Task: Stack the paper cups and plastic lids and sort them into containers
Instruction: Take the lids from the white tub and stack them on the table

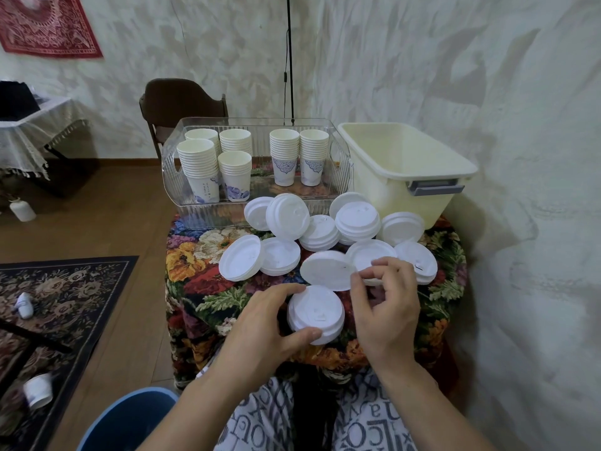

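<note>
Lid stacking in progress; cups already binned.

Left hand grips a short stack of thin white plastic lids at its rim, table's 6 o'clock; right hand pinches a single white lid. Judged light, flexible, slippery: hold by rims.

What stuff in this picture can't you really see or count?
All in the head view:
- How many lids are in the lid stack: the left hand grips it and covers its side.
- What the right hand pinches: its fingers hide it.
- The floor of the cream bin: its walls block it.
- The counts in the cup stacks in the clear tray: rims too small.
</note>
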